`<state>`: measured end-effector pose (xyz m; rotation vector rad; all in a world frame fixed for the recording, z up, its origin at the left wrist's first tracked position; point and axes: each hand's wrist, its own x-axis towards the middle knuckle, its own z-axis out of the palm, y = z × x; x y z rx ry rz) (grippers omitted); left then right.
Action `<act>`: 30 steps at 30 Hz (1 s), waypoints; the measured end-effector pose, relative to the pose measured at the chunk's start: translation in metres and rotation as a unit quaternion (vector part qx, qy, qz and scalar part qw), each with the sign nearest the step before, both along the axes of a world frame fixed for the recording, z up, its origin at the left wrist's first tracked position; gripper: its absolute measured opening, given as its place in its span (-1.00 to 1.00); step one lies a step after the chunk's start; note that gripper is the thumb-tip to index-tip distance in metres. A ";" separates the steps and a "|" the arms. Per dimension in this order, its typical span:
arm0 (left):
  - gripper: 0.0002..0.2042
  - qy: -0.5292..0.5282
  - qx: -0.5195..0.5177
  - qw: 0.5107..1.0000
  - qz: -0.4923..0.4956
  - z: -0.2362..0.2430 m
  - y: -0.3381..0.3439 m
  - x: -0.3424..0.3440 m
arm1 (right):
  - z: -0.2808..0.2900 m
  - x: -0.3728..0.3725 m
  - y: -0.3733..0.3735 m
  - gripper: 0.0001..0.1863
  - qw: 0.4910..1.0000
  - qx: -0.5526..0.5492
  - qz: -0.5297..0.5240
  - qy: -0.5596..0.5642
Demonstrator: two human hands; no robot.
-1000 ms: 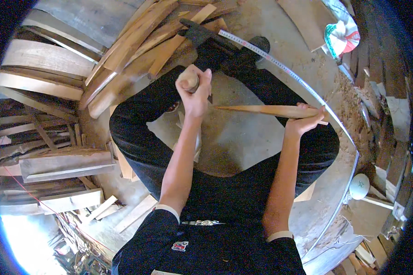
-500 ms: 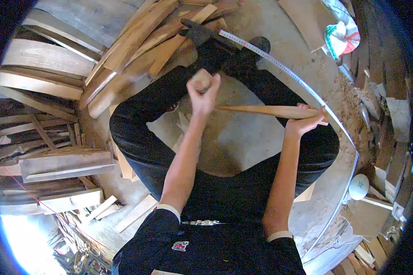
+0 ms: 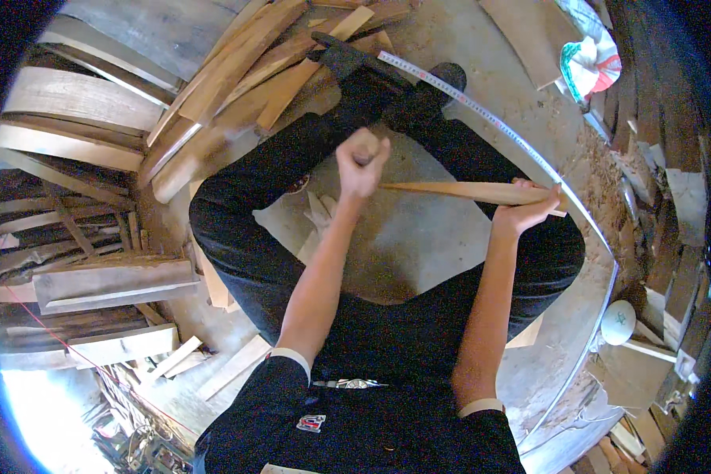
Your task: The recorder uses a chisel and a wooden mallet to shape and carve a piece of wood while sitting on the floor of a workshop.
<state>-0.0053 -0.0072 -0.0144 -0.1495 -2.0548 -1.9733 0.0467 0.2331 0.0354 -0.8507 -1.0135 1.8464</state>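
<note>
My left hand [image 3: 361, 172] is closed in a fist round a pale wooden piece [image 3: 365, 142]. Only its blunt end shows above the fingers, so its full shape is hidden. A tapered wooden stick [image 3: 462, 190] lies across the gap between my bent legs, its thin tip pointing at my left wrist. Its thicker end is gripped by my right hand [image 3: 533, 207], over my right knee, with the fingers wrapped round it. The two hands are apart; whether the left-hand piece touches the stick's tip I cannot tell.
A long white measuring tape [image 3: 504, 130] runs past my shoe [image 3: 448, 77] and outside my right leg. Boards [image 3: 237, 67] are piled ahead and to the left. Stacked timber [image 3: 118, 278] stands at far left. On the right are a white rounded object [image 3: 618, 322] and a plastic bag [image 3: 591, 63].
My left hand has shifted slightly right and nearer to me with the wooden piece. My right hand and the tapered stick have stayed nearly still.
</note>
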 end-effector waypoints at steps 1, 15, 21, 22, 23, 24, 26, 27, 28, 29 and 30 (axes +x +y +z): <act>-0.60 -0.001 0.002 1.000 -0.002 -0.002 0.002 0.000 | -0.001 0.001 0.003 -0.55 1.000 0.018 0.001 -0.003; -0.66 -0.046 -0.059 0.993 0.088 -0.010 0.000 0.012 | -0.007 0.004 0.007 -0.57 1.000 -0.014 -0.007 0.002; -0.80 -0.095 0.225 0.970 0.003 0.069 -0.020 -0.006 | 0.005 0.001 0.003 -0.58 0.999 0.018 -0.009 -0.026; -0.76 -0.072 0.201 0.977 0.021 0.077 -0.020 -0.008 | 0.007 -0.002 0.003 -0.59 0.997 0.063 -0.015 -0.039; -0.76 -0.070 0.203 0.976 0.025 0.076 -0.022 -0.006 | 0.008 0.001 0.005 -0.58 0.998 0.056 0.002 -0.031; -0.76 -0.087 0.224 0.970 0.021 0.077 -0.024 -0.004 | 0.007 0.002 0.013 -0.58 0.996 0.072 0.017 -0.047; -0.77 -0.099 0.247 0.964 0.024 0.075 -0.030 -0.003 | 0.008 0.008 0.031 -0.54 0.990 0.112 0.070 -0.059; -0.76 -0.102 0.260 0.960 0.020 0.071 -0.032 -0.004 | 0.020 0.012 0.028 -0.59 0.989 0.118 0.061 -0.061; -0.76 -0.106 0.275 0.955 0.015 0.069 -0.034 -0.004 | 0.018 0.020 0.040 -0.60 0.986 0.121 0.104 -0.046; -0.76 -0.104 0.280 0.954 0.020 0.067 -0.035 -0.005 | 0.014 0.024 0.053 -0.59 0.981 0.124 0.148 -0.031; -0.77 -0.103 0.273 0.956 0.016 0.064 -0.039 -0.005 | 0.030 0.022 0.044 -0.63 0.988 0.064 0.125 -0.058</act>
